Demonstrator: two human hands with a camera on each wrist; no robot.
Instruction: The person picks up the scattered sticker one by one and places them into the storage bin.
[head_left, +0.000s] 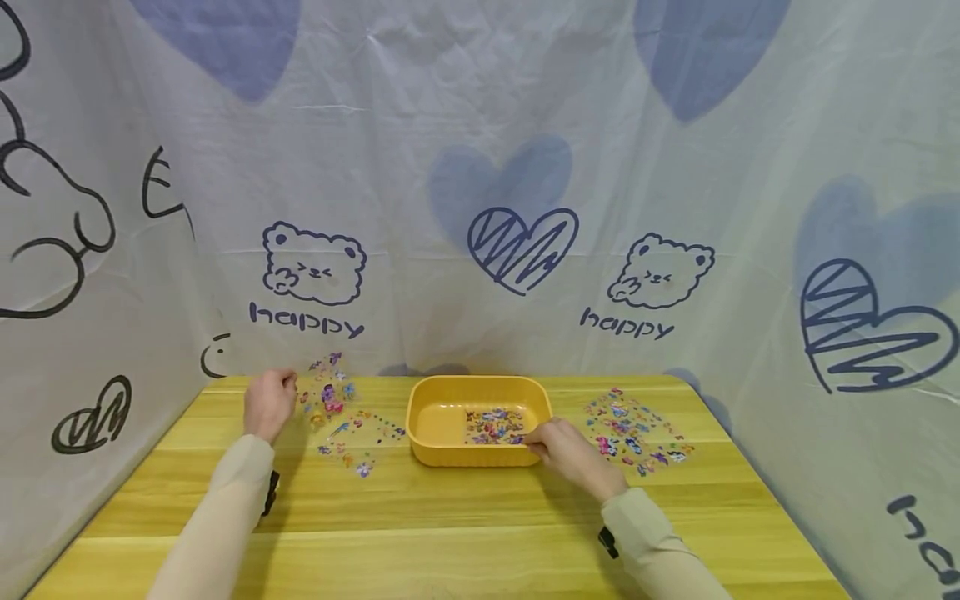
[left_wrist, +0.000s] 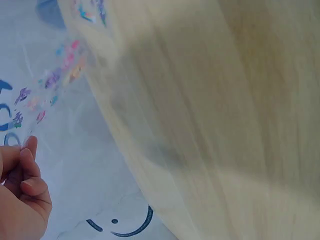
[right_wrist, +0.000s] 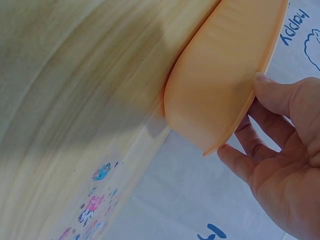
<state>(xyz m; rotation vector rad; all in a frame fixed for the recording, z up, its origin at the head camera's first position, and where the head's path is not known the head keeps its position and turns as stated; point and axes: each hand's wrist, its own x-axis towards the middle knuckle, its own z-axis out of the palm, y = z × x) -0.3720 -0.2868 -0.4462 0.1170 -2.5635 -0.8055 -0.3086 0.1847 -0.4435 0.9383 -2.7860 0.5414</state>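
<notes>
Tub (head_left: 465, 456) of yellow plastic, rectangular with rounded corners, stands upright near the far edge of the yellow wood-grain table (head_left: 450, 533). Inside it lies a small sheet of many-coloured stickers (head_left: 491, 427), toward the right end. The person's two hands are well apart. The left hand (head_left: 268, 406) pinches the edge of a clear sheet with pink, purple, blue and orange stickers (head_left: 330, 398) between thumb and fingertips. Just nearer the person, a second clear sticker sheet (head_left: 362, 442) lies left of the tub. The right hand (head_left: 573, 458) is curled at the tub's near right corner, thumb and fingers on the rim; whether it also touches the sheet inside cannot be told. A clear sheet with pink and blue stickers (head_left: 633, 433) lies right of the tub. White cloth (head_left: 420, 183), printed with hearts and bears, hangs behind.
</notes>
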